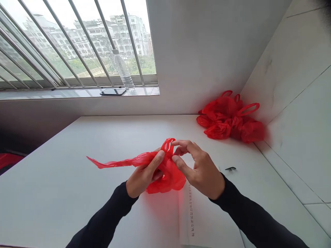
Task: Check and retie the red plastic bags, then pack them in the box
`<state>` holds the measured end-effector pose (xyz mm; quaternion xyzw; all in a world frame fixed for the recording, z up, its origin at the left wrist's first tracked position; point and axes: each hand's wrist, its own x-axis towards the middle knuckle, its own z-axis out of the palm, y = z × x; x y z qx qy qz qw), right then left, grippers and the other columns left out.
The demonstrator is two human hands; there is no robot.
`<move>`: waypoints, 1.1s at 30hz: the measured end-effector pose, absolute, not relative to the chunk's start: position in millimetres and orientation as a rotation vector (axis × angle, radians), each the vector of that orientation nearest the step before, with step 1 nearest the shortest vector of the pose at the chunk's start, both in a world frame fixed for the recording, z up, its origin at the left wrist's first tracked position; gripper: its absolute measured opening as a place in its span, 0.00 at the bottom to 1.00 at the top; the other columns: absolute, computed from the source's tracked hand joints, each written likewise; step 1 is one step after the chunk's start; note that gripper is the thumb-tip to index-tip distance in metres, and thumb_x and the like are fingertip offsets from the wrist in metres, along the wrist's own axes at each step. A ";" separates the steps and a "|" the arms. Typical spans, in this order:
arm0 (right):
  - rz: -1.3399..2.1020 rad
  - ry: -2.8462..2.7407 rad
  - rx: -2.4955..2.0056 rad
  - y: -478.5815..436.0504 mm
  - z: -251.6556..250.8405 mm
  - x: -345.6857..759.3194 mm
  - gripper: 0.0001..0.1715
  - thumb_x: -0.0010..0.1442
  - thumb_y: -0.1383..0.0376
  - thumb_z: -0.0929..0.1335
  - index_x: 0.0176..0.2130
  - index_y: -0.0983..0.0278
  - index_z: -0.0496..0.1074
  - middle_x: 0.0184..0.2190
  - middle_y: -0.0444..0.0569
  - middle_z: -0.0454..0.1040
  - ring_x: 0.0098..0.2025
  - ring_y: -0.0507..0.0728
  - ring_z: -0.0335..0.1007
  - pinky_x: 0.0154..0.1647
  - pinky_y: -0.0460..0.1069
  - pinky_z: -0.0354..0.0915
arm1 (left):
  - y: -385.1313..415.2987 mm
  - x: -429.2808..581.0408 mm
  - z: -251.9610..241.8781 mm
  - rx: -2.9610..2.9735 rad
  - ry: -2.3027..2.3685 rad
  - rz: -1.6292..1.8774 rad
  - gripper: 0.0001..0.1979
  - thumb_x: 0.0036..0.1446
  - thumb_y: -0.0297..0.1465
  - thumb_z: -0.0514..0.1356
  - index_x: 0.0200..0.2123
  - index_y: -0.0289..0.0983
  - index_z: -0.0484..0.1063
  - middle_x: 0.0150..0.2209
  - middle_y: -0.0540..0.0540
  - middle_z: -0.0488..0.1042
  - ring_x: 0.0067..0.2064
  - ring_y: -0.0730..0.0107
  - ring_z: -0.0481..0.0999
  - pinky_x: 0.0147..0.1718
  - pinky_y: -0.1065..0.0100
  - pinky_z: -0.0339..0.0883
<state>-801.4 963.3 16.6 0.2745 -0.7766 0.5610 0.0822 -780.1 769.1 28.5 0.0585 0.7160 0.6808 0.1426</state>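
Observation:
A crumpled red plastic bag [170,174] is held up over the white table, in the middle of the view. My left hand [144,175] is closed on it, thumb pressed on top of the gathered plastic. A long twisted strip of the bag trails out to the left from that grip. My right hand [198,167] is at the bag's upper right side, fingers curled around a small upright loop. Its index fingertip touches the loop, and its thumb lies lower against the plastic. Part of the right fingers is hidden behind the thumb and the bag.
Several red plastic bags [230,119] lie piled in the table's far right corner, against the walls. A paper sheet with handwritten numbers [191,220] lies below my hands. Right of it is a black pen cap-like piece [230,168]. A water bottle [123,70] and phone [113,92] rest on the windowsill.

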 end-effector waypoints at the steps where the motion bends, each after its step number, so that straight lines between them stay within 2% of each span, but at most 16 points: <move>1: 1.726 -2.323 0.774 963.3 16.5 -802.7 0.18 0.68 0.65 0.68 0.57 0.58 0.70 0.39 0.45 0.77 0.43 0.56 0.71 0.49 0.54 0.68 | 769.4 -780.2 28.2 0.146 2.046 1.958 0.20 0.69 0.47 0.54 0.30 0.39 0.65 0.21 0.55 0.56 0.22 0.77 0.52 0.21 0.69 0.47; 3: 1.791 -2.336 0.726 963.8 17.3 -805.4 0.14 0.69 0.62 0.67 0.54 0.59 0.72 0.37 0.45 0.76 0.40 0.56 0.70 0.45 0.53 0.68 | 770.0 -780.8 27.2 0.139 2.020 1.949 0.19 0.68 0.45 0.57 0.29 0.38 0.67 0.21 0.55 0.56 0.21 0.78 0.52 0.20 0.70 0.46; 6: 1.815 -2.299 0.759 965.6 20.4 -806.8 0.06 0.69 0.62 0.67 0.40 0.61 0.74 0.35 0.45 0.75 0.38 0.55 0.68 0.43 0.53 0.66 | 769.4 -784.0 26.0 0.162 1.941 1.969 0.18 0.68 0.44 0.56 0.32 0.38 0.72 0.17 0.54 0.61 0.18 0.77 0.55 0.18 0.70 0.48; 10: 1.727 -2.188 0.882 965.9 22.7 -801.2 0.04 0.65 0.68 0.68 0.40 0.60 0.74 0.37 0.46 0.74 0.43 0.57 0.69 0.47 0.54 0.67 | 765.1 -789.7 28.9 0.078 1.693 2.111 0.17 0.69 0.44 0.53 0.47 0.39 0.75 0.21 0.48 0.73 0.19 0.71 0.68 0.23 0.68 0.64; 12: 1.641 -2.169 0.989 964.2 21.7 -797.5 0.07 0.61 0.71 0.69 0.39 0.60 0.75 0.40 0.48 0.73 0.46 0.58 0.68 0.51 0.55 0.67 | 762.6 -791.2 31.3 0.001 1.598 2.201 0.15 0.67 0.42 0.56 0.45 0.39 0.75 0.25 0.46 0.75 0.23 0.70 0.72 0.27 0.68 0.69; 15: 1.578 -2.173 1.138 961.5 19.7 -794.6 0.09 0.57 0.71 0.72 0.39 0.60 0.76 0.42 0.48 0.73 0.47 0.58 0.68 0.52 0.56 0.68 | 759.9 -791.6 32.0 -0.033 1.529 2.271 0.08 0.64 0.37 0.63 0.38 0.38 0.75 0.28 0.47 0.75 0.27 0.71 0.74 0.28 0.70 0.70; 17: 1.607 -2.186 1.133 961.0 18.5 -795.3 0.16 0.57 0.67 0.73 0.47 0.59 0.75 0.47 0.49 0.74 0.51 0.59 0.68 0.55 0.57 0.68 | 758.5 -791.4 30.1 0.041 1.568 2.261 0.06 0.60 0.33 0.67 0.36 0.38 0.73 0.30 0.48 0.75 0.30 0.71 0.76 0.29 0.70 0.70; 18: 1.629 -2.198 1.101 961.2 17.8 -796.5 0.23 0.58 0.63 0.74 0.53 0.59 0.73 0.52 0.51 0.73 0.55 0.61 0.66 0.58 0.59 0.67 | 757.9 -791.4 28.8 0.100 1.603 2.241 0.07 0.59 0.31 0.68 0.35 0.38 0.72 0.31 0.49 0.75 0.30 0.71 0.76 0.30 0.70 0.71; 20: 1.665 -2.247 1.039 962.0 15.1 -800.2 0.40 0.59 0.57 0.75 0.66 0.58 0.62 0.62 0.54 0.67 0.64 0.64 0.59 0.63 0.62 0.64 | 756.6 -791.7 26.3 0.224 1.649 2.186 0.08 0.59 0.28 0.68 0.36 0.39 0.71 0.31 0.50 0.75 0.31 0.71 0.76 0.31 0.69 0.72; 21: 1.677 -2.289 1.037 962.4 13.2 -802.5 0.46 0.60 0.55 0.75 0.70 0.57 0.57 0.65 0.54 0.65 0.66 0.64 0.57 0.64 0.64 0.63 | 756.0 -791.9 25.4 0.274 1.665 2.162 0.08 0.59 0.28 0.68 0.37 0.39 0.71 0.30 0.50 0.75 0.31 0.72 0.76 0.31 0.69 0.72; 23: 1.713 -2.393 1.061 962.4 8.7 -807.1 0.51 0.60 0.54 0.75 0.72 0.57 0.51 0.62 0.56 0.68 0.64 0.65 0.62 0.62 0.65 0.64 | 754.6 -792.4 24.3 0.336 1.719 2.126 0.08 0.60 0.28 0.67 0.38 0.39 0.70 0.29 0.51 0.74 0.29 0.74 0.74 0.30 0.70 0.71; 24: 1.732 -2.443 1.061 962.1 6.7 -809.1 0.51 0.60 0.55 0.75 0.72 0.58 0.51 0.58 0.55 0.71 0.60 0.64 0.67 0.60 0.64 0.66 | 754.0 -792.7 24.0 0.355 1.766 2.115 0.08 0.60 0.28 0.67 0.39 0.40 0.70 0.29 0.52 0.74 0.28 0.75 0.73 0.30 0.70 0.70; 26: 1.767 -2.516 1.021 961.1 4.3 -812.0 0.45 0.60 0.57 0.74 0.69 0.60 0.58 0.48 0.52 0.76 0.51 0.62 0.72 0.56 0.62 0.68 | 753.2 -793.0 23.4 0.390 1.921 2.082 0.08 0.60 0.28 0.67 0.39 0.40 0.70 0.31 0.51 0.74 0.29 0.75 0.73 0.30 0.70 0.70; 28: 1.823 -2.550 0.956 960.2 3.5 -813.6 0.37 0.61 0.58 0.74 0.66 0.61 0.64 0.43 0.49 0.76 0.45 0.59 0.73 0.52 0.59 0.70 | 753.6 -792.5 21.7 0.419 2.190 1.984 0.07 0.60 0.27 0.65 0.41 0.40 0.71 0.35 0.50 0.75 0.30 0.73 0.74 0.29 0.70 0.70; 30: 1.925 -2.551 0.927 959.4 2.5 -814.8 0.33 0.64 0.56 0.72 0.64 0.61 0.66 0.39 0.47 0.76 0.42 0.57 0.73 0.49 0.56 0.70 | 755.4 -791.1 18.4 0.486 2.573 1.813 0.08 0.60 0.23 0.62 0.42 0.40 0.73 0.37 0.48 0.76 0.33 0.71 0.76 0.31 0.69 0.70; 33: 2.151 -2.477 0.922 957.7 -3.3 -818.4 0.26 0.71 0.53 0.65 0.63 0.61 0.67 0.33 0.45 0.72 0.37 0.55 0.71 0.44 0.54 0.69 | 759.2 -788.1 11.3 0.737 3.038 1.540 0.14 0.60 0.18 0.58 0.42 0.41 0.76 0.41 0.47 0.75 0.39 0.69 0.77 0.36 0.68 0.70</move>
